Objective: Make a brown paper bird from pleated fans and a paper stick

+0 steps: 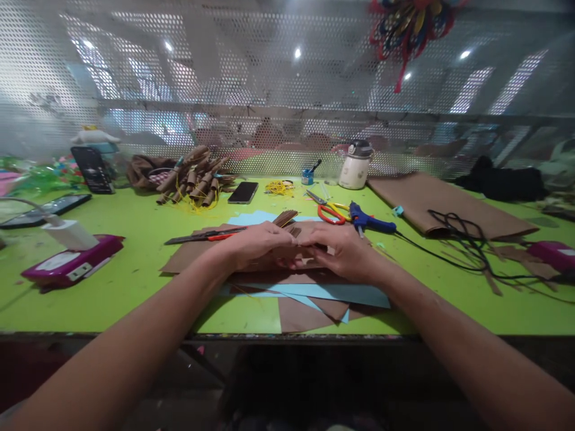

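At nine o'clock lies a slim black-and-red cutting tool (215,235); just beside it, the left hand (265,242) pinches, thumb to fingertips, matte brown kraft-like paper (260,264) at the dial's centre, above flat light-blue paper sheets (332,292). The brown paper is judged light, moderately stiff, not slippery and liable to crease, best held near its edges with light fingertip pressure. The right hand (345,248) pinches it toward three o'clock, exact contact partly hidden, a blue plastic glue gun (375,222) standing off past two o'clock.
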A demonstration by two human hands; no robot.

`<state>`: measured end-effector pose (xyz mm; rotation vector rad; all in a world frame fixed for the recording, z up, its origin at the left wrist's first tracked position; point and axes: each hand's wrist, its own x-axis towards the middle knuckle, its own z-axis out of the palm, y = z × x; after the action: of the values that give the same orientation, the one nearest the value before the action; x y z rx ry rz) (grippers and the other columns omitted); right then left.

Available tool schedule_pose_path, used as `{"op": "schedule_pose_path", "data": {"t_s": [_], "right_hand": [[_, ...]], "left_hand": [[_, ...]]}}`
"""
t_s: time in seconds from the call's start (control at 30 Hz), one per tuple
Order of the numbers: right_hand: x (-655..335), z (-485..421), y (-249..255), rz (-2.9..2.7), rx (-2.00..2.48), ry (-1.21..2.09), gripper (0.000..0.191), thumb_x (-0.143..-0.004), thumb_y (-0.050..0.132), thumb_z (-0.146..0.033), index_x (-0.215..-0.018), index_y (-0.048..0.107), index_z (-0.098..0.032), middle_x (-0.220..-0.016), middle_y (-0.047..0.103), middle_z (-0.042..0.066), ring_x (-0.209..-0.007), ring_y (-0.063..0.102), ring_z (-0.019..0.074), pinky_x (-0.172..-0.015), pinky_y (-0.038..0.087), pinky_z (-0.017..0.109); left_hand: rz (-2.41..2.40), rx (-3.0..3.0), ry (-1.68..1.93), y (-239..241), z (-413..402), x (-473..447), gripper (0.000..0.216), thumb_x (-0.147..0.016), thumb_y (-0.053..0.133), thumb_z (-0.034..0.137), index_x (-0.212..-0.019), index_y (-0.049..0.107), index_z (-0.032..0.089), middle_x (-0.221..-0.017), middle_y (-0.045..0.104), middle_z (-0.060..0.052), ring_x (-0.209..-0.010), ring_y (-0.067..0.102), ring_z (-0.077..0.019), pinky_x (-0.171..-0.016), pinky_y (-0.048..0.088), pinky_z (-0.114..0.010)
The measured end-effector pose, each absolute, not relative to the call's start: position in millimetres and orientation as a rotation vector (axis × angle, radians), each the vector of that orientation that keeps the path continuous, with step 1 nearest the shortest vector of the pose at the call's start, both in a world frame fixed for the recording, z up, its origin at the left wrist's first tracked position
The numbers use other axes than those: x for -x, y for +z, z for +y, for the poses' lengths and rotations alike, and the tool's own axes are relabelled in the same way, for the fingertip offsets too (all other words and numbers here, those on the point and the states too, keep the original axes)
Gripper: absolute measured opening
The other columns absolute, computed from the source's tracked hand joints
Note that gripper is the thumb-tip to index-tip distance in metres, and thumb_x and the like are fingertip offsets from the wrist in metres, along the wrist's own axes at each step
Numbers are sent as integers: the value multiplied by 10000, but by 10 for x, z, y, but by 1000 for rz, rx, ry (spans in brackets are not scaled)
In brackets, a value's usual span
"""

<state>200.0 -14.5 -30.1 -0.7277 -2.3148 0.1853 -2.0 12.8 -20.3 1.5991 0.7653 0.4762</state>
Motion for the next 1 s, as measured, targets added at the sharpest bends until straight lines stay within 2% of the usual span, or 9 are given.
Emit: {"op": "schedule_pose_path", "data": {"t_s": [0.2,0.37,0.6,0.8,1.0], "right_hand": [[-2006,-131,-332,-2338,712,31,232,-860,478,-139,-976,668,-205,-954,666,83,-910,595,196,-805,456,333],[-2010,-130,-336,-2369,693,-151,224,-865,471,-122,-950,668,-187,-884,649,81,-819,578,168,-709,443,285],[-1980,-182,-316,-2417,748,-401,178,-859,494,-159,-865,671,-146,-850,642,96,-728,532,175,-644,398,291],[-1965,-163,-340,-2401,759,-226,176,-860,496,-149,-947,649,-146,-897,666,95,-817,582,184,-717,430,299],[-1986,-145,-347,-2393,767,-154,189,-877,476,-173,-956,647,-159,-915,675,91,-845,597,188,-752,436,306]], "left_hand": [[674,-1406,443,-207,117,1,202,-795,530,218,-722,684,110,-745,676,-93,-678,623,-157,-710,477,-309],[642,-1354,454,-210,113,-29,143,-776,553,155,-713,658,82,-692,646,-86,-645,606,-139,-671,464,-273],[638,-1308,429,-234,136,10,231,-842,502,254,-807,654,83,-708,645,-88,-647,611,-146,-652,473,-282],[719,-1491,415,-131,58,-24,198,-816,562,271,-806,644,91,-676,649,-70,-597,613,-127,-516,424,-213],[777,-1593,435,-131,35,-49,119,-786,594,220,-804,629,108,-689,663,-49,-573,611,-101,-500,422,-189]]}}
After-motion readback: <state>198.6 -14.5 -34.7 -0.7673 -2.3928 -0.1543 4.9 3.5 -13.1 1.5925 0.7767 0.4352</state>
